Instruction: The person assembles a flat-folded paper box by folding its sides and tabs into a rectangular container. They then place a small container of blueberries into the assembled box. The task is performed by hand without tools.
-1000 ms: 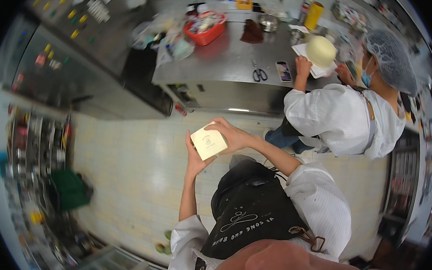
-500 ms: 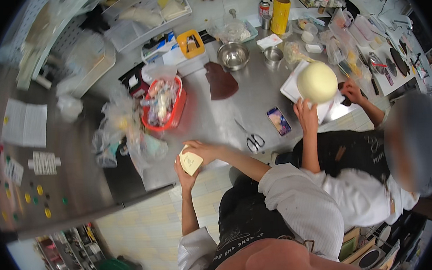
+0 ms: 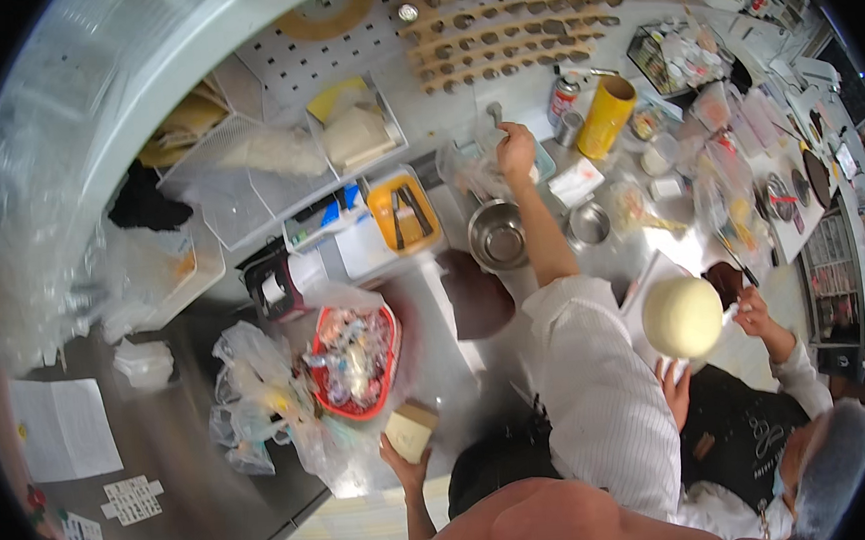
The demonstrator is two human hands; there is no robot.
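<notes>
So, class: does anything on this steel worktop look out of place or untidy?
Crumpled clear plastic bags sprawl loose beside the red basket, which is heaped with wrappers. Nothing looks spilled or broken.

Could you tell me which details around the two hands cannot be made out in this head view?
- Right hand: what its closed fingers grip is too small to tell.
- Left hand: the fingers are hidden behind the pale block it holds.
- Red basket: its wrapped contents are too small and glary to identify.
</notes>
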